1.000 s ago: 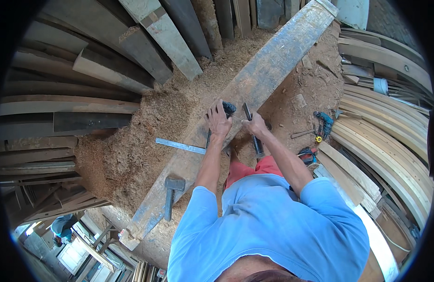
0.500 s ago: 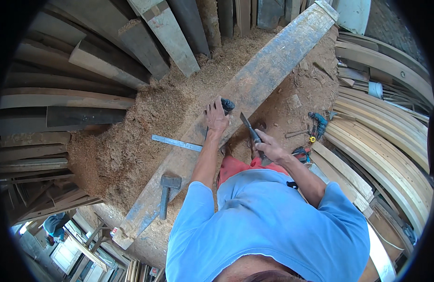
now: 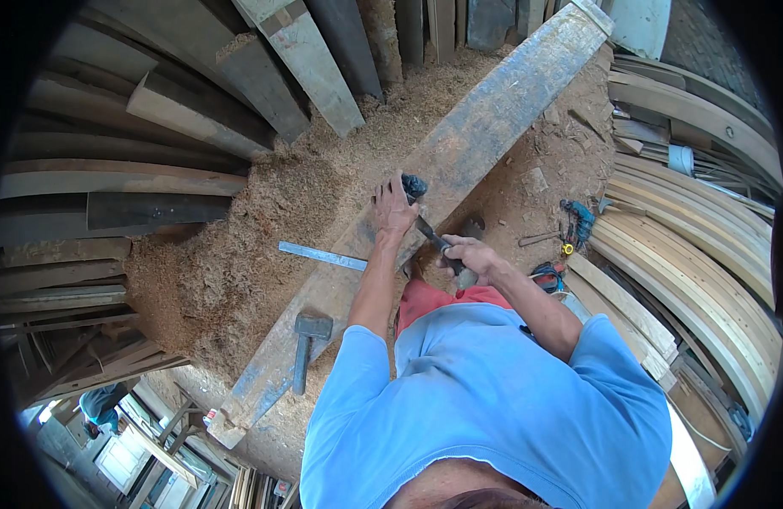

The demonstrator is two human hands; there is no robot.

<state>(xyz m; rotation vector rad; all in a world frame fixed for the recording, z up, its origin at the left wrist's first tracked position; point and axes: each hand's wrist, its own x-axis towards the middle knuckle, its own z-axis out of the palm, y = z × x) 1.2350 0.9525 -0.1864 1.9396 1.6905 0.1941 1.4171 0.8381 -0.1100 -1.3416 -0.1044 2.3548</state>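
My left hand (image 3: 393,205) rests over the bench plank (image 3: 485,110), fingers curled round a dark, rounded object (image 3: 414,186) whose kind I cannot make out. In my right hand (image 3: 472,258), just right of the plank's near edge, is a chisel (image 3: 434,236) gripped by its handle. Its blade points up and left, and its tip lies at or just beneath the dark object; whether they touch is hidden. A metal ruler (image 3: 324,255) lies across the plank, partly behind my left forearm. Farther down the plank sits a mallet (image 3: 312,327), handle toward me.
Sawdust and shavings (image 3: 239,254) cover the floor left of the plank. Timber boards (image 3: 319,76) lean along the far left. At right, a teal power drill (image 3: 581,220) lies on the floor beside stacked planks (image 3: 680,280). Another person (image 3: 101,407) is at the lower left.
My right hand has shifted slightly left, bringing the chisel's blade up to the dark object in my left hand. The left hand stays almost in place.
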